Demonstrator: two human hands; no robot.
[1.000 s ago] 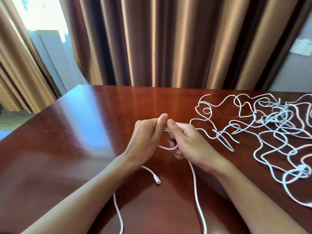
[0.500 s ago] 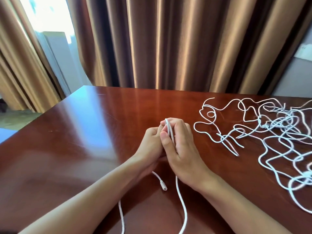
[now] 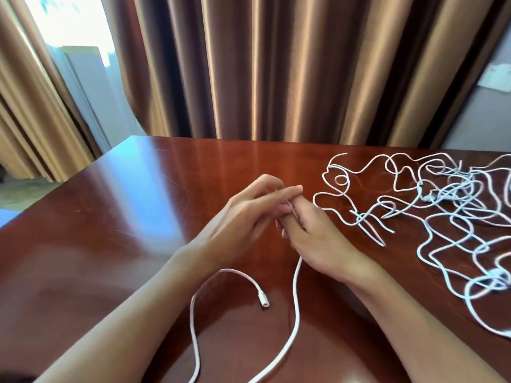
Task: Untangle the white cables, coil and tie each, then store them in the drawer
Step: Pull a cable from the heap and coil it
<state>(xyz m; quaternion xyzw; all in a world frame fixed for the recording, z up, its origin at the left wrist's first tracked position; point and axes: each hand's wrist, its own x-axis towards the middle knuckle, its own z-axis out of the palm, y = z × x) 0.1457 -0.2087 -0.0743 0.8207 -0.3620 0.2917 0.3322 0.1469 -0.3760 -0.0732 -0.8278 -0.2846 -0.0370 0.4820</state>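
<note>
- Far left, daylight comes through the gap in the brown curtains point(image 3: 249, 64); nothing there bears on the job.
- Near left, the free cable point(image 3: 295, 305) lies on the wooden table point(image 3: 124, 217), looping from the near edge up to its white plug end point(image 3: 264, 303), which rests loose on the wood.
- The same cable's other run climbs from the near edge toward the two hands at the centre.
- Left hand point(image 3: 249, 214): fingers long and mostly straight, laid across the right hand, gripping nothing I can make out, so I call it released.
- Right hand point(image 3: 312, 233): fingers curled around the cable, which emerges below the palm, so it is grasping that strand.
- My read: this is the coiling step on the first separated cable, just starting, with most of its length still slack on the table.
- Next move calls for the left hand to feed slack in even loops while the right keeps its hold.
- Right side, the tangled pile point(image 3: 448, 211) of white cables sprawls near the hands but apart from them, untouched.
- No drawer is in view.
</note>
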